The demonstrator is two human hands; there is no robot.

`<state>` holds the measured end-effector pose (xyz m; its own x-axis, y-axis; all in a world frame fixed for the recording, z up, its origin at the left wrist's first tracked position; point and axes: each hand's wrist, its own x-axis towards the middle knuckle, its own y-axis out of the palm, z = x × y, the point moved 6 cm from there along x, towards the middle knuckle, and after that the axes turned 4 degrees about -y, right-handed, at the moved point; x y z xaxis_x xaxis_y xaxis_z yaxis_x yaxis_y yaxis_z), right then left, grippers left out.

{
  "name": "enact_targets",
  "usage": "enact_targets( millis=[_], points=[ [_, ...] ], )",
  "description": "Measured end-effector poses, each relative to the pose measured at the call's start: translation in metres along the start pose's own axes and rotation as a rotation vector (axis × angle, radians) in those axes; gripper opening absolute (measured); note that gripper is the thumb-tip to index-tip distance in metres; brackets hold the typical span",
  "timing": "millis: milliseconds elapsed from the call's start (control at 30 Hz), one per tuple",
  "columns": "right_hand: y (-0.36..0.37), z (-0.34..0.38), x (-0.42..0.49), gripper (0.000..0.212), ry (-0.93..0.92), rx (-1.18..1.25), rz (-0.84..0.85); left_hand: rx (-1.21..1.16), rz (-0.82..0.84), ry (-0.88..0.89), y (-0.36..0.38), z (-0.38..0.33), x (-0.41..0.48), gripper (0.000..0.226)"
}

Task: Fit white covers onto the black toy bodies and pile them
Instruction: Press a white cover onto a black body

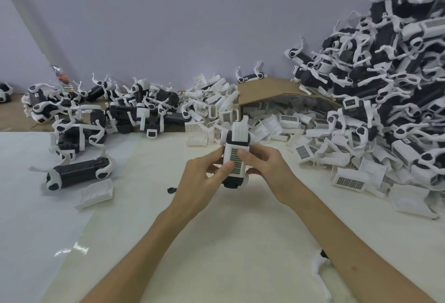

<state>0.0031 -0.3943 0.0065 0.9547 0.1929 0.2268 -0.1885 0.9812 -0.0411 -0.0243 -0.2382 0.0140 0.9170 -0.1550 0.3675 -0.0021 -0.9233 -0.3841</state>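
Note:
Both hands hold one black toy body [231,183] upright-ish over the middle of the table, with a white cover [234,158] bearing a grid sticker on top of it. My left hand [204,179] grips the body's left side, thumb pressing on the cover's grid. My right hand [265,167] grips the right side, thumb on the cover's upper edge. A second white piece [239,131] sticks up at the toy's far end. Loose white covers [284,122] spill from a cardboard box [265,88] just beyond.
Uncovered black bodies with white legs [79,172] lie at the left and along the back [134,107]. A tall pile of finished toys [397,66] rises at the right. One loose cover [96,194] and a small black part [171,190] lie on the white sheet [216,242].

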Motion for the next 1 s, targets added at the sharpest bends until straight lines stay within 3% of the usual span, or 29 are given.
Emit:
enact_targets(
  millis=[400,733,1000],
  points=[
    [-0.0005,0.0047,-0.0015,0.031,-0.056,-0.054,-0.022,-0.016,0.003,-0.019,-0.0003,-0.0028,-0.0008,0.042],
    [-0.0006,0.0050,-0.0012,0.020,-0.073,-0.056,0.005,0.001,-0.013,-0.006,0.0005,0.0018,0.0009,0.029],
    [0.0044,0.0026,-0.0011,0.044,-0.053,0.044,0.016,0.062,-0.016,0.044,0.0035,0.0032,-0.0014,0.035]
  ],
)
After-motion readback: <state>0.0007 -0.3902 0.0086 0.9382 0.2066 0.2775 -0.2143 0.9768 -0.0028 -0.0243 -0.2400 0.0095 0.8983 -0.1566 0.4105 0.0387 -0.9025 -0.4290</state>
